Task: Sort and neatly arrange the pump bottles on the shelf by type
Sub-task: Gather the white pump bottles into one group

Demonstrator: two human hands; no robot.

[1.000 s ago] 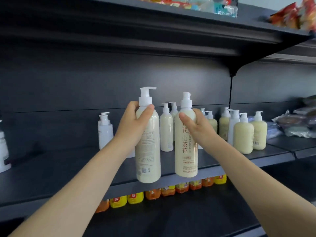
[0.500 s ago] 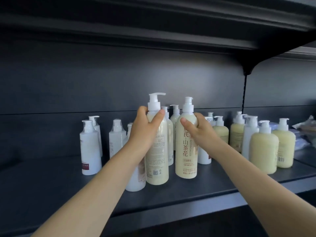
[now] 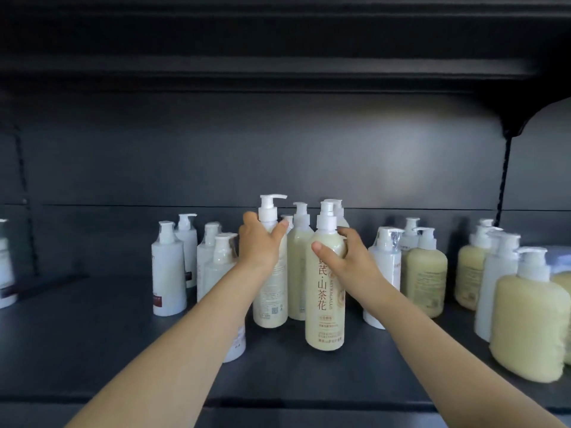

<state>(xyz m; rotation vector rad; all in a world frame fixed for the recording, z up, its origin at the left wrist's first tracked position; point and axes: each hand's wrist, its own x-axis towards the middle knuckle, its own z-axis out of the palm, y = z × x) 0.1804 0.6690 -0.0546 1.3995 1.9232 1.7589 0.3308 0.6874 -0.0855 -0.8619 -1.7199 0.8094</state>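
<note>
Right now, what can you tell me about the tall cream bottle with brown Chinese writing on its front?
The tall cream bottle is a slim, glossy, plastic-looking cylinder with rounded shoulders and a white pump on top. Brown vertical characters and the word ASTRAGALUS run down its front. It is upright, seemingly resting on the dark shelf; the right hand grips its shoulder.

- Showing pale cream on the left bottle (image 3: 271, 304) and, with brown lettering, the front bottle (image 3: 324, 307).
- Gleaming white on the slim bottles (image 3: 168, 270).
- Glowing yellow on the squat bottles (image 3: 426, 279).
- Spreading dark grey over the shelf (image 3: 92, 335).
</note>
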